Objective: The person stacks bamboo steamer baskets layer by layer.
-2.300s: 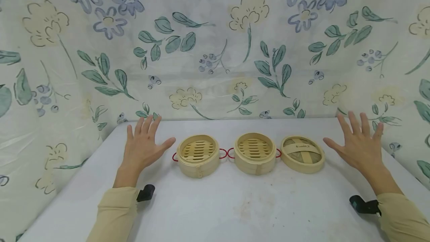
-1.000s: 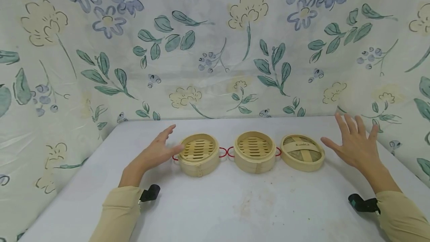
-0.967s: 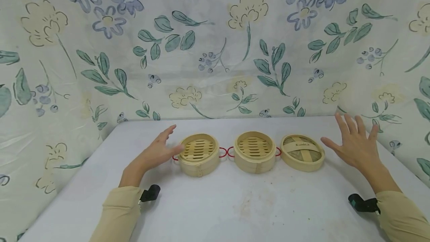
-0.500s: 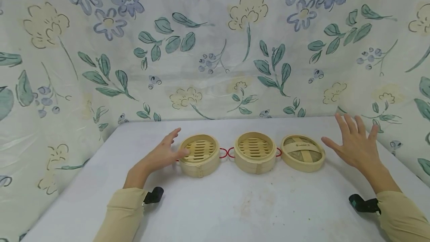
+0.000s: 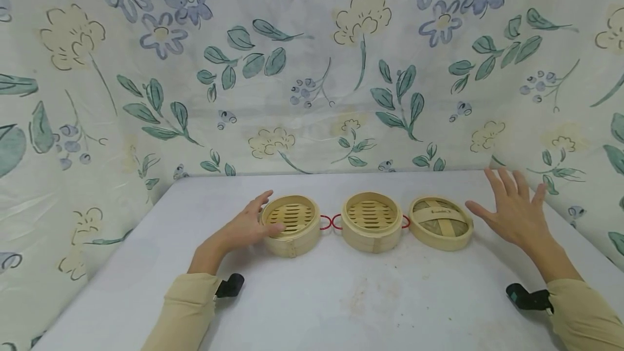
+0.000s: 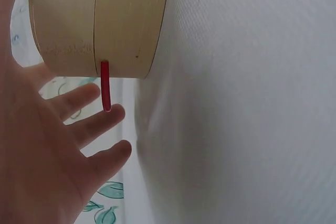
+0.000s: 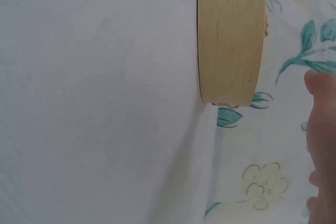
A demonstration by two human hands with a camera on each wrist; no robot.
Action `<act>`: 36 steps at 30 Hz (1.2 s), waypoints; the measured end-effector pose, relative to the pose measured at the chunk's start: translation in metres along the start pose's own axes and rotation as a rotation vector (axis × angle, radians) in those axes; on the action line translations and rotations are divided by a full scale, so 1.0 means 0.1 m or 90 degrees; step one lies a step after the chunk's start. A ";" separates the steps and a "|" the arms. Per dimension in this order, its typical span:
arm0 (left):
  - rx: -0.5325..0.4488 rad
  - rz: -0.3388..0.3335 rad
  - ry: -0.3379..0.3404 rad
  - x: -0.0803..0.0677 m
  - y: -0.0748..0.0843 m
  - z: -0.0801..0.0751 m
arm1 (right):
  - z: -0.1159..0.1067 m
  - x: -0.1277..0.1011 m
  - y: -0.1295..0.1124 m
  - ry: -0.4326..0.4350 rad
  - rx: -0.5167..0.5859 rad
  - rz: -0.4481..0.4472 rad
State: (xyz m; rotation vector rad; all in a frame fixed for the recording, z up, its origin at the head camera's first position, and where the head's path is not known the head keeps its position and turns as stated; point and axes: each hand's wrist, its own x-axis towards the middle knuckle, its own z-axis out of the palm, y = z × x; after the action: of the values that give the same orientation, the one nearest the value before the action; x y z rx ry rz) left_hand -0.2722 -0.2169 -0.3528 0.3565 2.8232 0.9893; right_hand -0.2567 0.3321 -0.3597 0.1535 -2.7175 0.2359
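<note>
Three round bamboo pieces stand in a row on the white table. The left steamer basket (image 5: 292,247) and the middle steamer basket (image 5: 372,241) have slatted floors and red side handles. The domed steamer lid (image 5: 441,241) sits at the right end. My left hand (image 5: 246,227) is at the left basket's left side, thumb across its front rim. In the left wrist view its fingers (image 6: 97,127) spread loosely near the red handle (image 6: 105,87); contact is unclear. To the right of the lid, my right hand (image 5: 517,215) hovers with spread fingers, holding nothing.
A floral cloth (image 5: 312,69) hangs behind and at the sides of the table (image 5: 351,307). Facing handles of the two baskets nearly meet, and the lid stands close to the middle basket's right handle. Small brown specks mark the table in front.
My left hand has turned from spread palm-down and moved right, up to the left basket. The right hand has barely shifted. Baskets and lid stay in place.
</note>
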 end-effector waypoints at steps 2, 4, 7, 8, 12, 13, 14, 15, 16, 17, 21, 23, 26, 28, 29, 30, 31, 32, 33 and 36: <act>0.002 0.004 -0.001 0.00 0.00 0.01 | 0.00 0.00 -0.01 -0.003 0.008 -0.001; 0.008 0.008 -0.001 0.01 0.00 0.01 | 0.01 0.00 -0.03 -0.006 0.017 -0.001; 0.006 0.009 -0.004 0.01 0.00 0.03 | 0.02 0.01 -0.05 -0.006 0.030 -0.005; 0.005 0.008 -0.006 0.01 0.00 0.03 | 0.02 0.01 -0.06 -0.006 0.035 -0.007; 0.001 0.001 -0.012 0.02 0.02 0.04 | 0.03 0.01 -0.08 -0.003 0.053 -0.019; 0.002 -0.001 -0.013 0.02 0.03 0.04 | 0.03 0.00 -0.09 -0.003 0.058 -0.022; 0.002 -0.002 -0.015 0.02 0.03 0.04 | 0.04 0.00 -0.10 -0.003 0.061 -0.024; 0.003 -0.003 -0.017 0.02 0.03 0.05 | 0.04 0.00 -0.11 -0.004 0.062 -0.025; 0.003 -0.006 -0.018 0.02 0.04 0.05 | 0.04 0.00 -0.11 -0.005 0.065 -0.028; 0.006 -0.006 -0.021 0.02 0.04 0.05 | 0.05 -0.01 -0.12 -0.007 0.069 -0.029; 0.006 -0.005 -0.026 0.01 0.04 0.05 | 0.06 -0.01 -0.13 -0.016 0.085 -0.039; 0.006 -0.002 -0.027 0.01 0.04 0.05 | 0.06 0.00 -0.14 -0.022 0.099 -0.042; 0.002 -0.001 -0.028 0.01 0.04 0.05 | 0.06 0.00 -0.15 -0.033 0.121 -0.040; 0.003 0.000 -0.029 0.01 0.05 0.05 | 0.05 0.00 -0.16 -0.043 0.135 -0.035; 0.002 0.000 -0.030 0.01 0.05 0.05 | 0.06 0.00 -0.16 -0.047 0.139 -0.033; 0.001 0.000 -0.030 0.01 0.05 0.06 | 0.06 0.01 -0.17 -0.051 0.143 -0.032; 0.000 0.001 -0.030 0.01 0.06 0.06 | 0.06 0.01 -0.18 -0.056 0.146 -0.030; 0.001 0.001 -0.031 0.01 0.06 0.06 | 0.06 0.01 -0.19 -0.060 0.147 -0.029; 0.002 0.001 -0.031 0.01 0.06 0.06 | 0.06 0.02 -0.20 -0.063 0.146 -0.029; 0.002 0.000 -0.032 0.01 0.06 0.07 | 0.05 0.02 -0.23 -0.067 0.139 -0.031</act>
State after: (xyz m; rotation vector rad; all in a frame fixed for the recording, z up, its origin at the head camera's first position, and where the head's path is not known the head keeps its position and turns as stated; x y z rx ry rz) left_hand -0.2708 -0.2080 -0.3545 0.3763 2.7811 0.9614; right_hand -0.2573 0.3084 -0.3601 0.3025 -2.7818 0.5247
